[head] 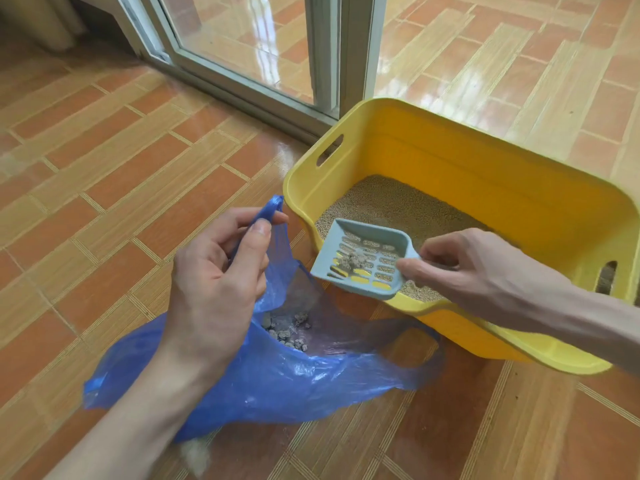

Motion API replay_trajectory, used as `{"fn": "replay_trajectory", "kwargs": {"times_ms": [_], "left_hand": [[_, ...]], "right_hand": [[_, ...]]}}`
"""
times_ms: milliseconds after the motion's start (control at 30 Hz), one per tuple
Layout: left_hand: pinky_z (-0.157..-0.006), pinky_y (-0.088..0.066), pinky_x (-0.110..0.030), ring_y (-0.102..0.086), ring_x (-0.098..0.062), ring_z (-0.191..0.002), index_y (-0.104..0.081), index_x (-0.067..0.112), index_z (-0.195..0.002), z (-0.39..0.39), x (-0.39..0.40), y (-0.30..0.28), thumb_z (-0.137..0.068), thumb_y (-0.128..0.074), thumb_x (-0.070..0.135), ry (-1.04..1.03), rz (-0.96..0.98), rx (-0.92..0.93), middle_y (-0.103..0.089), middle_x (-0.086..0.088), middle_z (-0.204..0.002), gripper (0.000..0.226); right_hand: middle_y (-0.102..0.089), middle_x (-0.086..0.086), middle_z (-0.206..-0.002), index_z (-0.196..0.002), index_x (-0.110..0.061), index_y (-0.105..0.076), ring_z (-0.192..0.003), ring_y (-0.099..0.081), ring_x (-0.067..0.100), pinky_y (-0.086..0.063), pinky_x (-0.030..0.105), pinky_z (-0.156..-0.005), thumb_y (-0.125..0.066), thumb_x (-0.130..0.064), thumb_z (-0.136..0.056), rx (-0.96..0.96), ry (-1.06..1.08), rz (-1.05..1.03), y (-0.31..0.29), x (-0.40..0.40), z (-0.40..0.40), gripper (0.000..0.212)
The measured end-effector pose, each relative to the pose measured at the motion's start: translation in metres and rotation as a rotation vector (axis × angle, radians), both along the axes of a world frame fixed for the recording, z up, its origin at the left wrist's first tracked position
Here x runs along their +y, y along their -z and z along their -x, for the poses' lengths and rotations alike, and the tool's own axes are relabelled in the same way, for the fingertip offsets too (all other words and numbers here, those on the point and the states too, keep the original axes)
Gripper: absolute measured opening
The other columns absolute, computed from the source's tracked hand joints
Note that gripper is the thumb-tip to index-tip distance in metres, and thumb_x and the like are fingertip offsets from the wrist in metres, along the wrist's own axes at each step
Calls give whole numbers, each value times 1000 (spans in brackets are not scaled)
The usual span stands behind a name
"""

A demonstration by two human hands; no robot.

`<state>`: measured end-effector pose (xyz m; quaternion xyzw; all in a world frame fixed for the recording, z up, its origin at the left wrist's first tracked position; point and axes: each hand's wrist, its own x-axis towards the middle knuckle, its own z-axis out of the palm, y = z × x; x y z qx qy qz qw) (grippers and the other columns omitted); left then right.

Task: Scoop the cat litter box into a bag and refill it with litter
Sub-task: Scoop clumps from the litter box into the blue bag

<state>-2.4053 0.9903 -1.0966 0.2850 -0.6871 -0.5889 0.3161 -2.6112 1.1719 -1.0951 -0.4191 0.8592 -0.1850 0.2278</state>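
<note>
Right hand (474,268): I saw it closed on the scoop (363,258) handle, one clump (351,260) inside.
Left hand (221,271): it pinched the blue bag (277,375) open.
Way to go: the bag's mouth lay just left of the scoop, below it.
Litter box (485,174): behind on the floor.

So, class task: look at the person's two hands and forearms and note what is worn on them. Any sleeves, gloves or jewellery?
Nothing is worn that the picture shows. The left hand and the right hand are both bare, with no gloves, and no rings show on the visible fingers. Both forearms are uncovered to the edge of the frame: no sleeves, watch or bracelet at either wrist. Fingernails look short and unpainted.
</note>
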Motion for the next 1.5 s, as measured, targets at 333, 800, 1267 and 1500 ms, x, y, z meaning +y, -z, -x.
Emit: {"fn": "replay_trajectory", "kwargs": {"times_ms": [333,800,1267,1500], "left_hand": [[-47,-26,-25,-26,-15,-47,-72,12,-107,-2,1,-4,-101,-53,20,21,32,24,-35,12,-55,21],[-47,-24,-30,-24,-20,-47,-73,14,-103,-5,3,-2,-100,-53,23,23,45,-4,-34,9,-55,22],[-44,-20,-31,-21,-17,-49,-72,11,-104,-2,4,-1,-106,-50,11,8,28,-15,-32,9,-56,22],[-44,-21,-33,-23,-16,-49,-71,10,-104,-4,4,-4,-106,-50,12,5,27,-10,-33,9,-56,21]], "right_hand": [[-52,-2,-57,-69,-17,-47,-53,-48,11,-37,32,-50,-51,-61,-92,3,-172,-174,32,-13,-58,50],[-67,5,-101,-90,-22,-41,-92,-63,37,-30,36,-62,-48,-43,-100,213,-283,-81,82,-66,-107,24],[-49,2,-65,-77,-15,-52,-41,-46,19,-24,28,-37,-85,-5,-54,518,-519,36,93,-54,-102,41],[-48,-2,-62,-73,-19,-48,-41,-49,20,-24,28,-35,-89,-7,-48,481,-446,57,95,-53,-91,50]]}}
